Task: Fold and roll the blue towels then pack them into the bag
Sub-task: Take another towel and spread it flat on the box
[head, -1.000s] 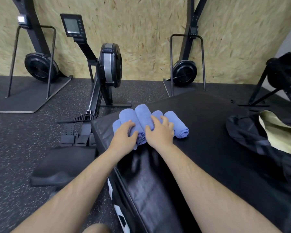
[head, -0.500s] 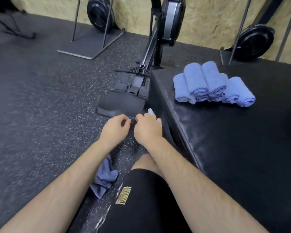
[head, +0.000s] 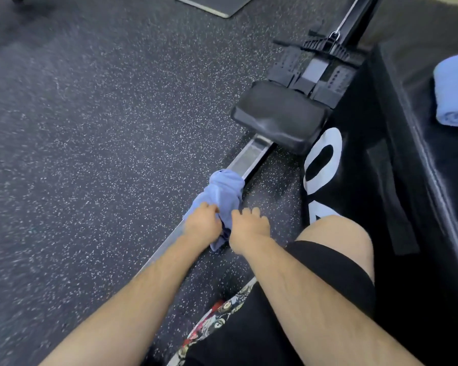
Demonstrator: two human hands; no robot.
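Head cam looks down at a crumpled blue towel (head: pixel 224 191) draped over the rower's metal rail (head: pixel 251 154) on the speckled floor (head: pixel 90 128), just short of the black seat (head: pixel 278 117). Left hand (head: pixel 202 224) has its fingers curled into the cloth's near end, right hand (head: pixel 249 229) is right beside it with fingers bent, can't tell if it's got any fabric. One rolled towel (head: pixel 454 91) sits on the black padded box (head: pixel 360 180) at the far right

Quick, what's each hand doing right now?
Left hand: grips the crumpled blue towel.
Right hand: fingers curled beside the towel; a grip cannot be told.
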